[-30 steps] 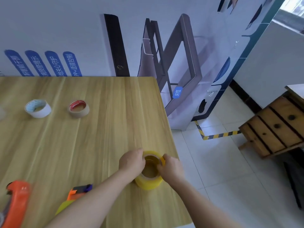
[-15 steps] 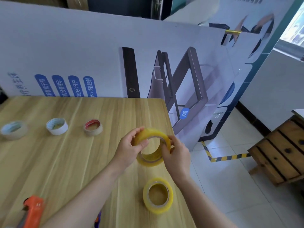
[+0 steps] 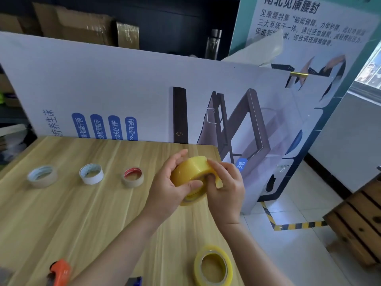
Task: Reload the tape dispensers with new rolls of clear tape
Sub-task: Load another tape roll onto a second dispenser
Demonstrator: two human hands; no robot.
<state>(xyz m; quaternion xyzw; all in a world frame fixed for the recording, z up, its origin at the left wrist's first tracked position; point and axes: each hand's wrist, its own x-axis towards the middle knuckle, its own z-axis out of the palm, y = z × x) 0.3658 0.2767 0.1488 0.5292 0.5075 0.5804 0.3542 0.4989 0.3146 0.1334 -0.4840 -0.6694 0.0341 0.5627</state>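
The tape roll (image 3: 191,172) held above the table (image 3: 82,213) is showing translucent yellow; a second roll (image 3: 213,265) lying flat is showing the same yellow; the table is displaying pale wood grain; a small roll (image 3: 133,177) is showing a red core; a dispenser (image 3: 60,272) is showing orange; floor tape (image 3: 296,225) is running in yellow-and-black stripes.

Wood-grain table (image 3: 82,213) in front of a white printed board (image 3: 103,89) with blue labels. Teal poster (image 3: 309,65) behind it, right. Cardboard boxes (image 3: 82,27) top left, dim. White tile floor (image 3: 288,254), striped hazard tape (image 3: 299,225). Wooden crate (image 3: 358,219) far right. Bright window (image 3: 373,67) at right edge.
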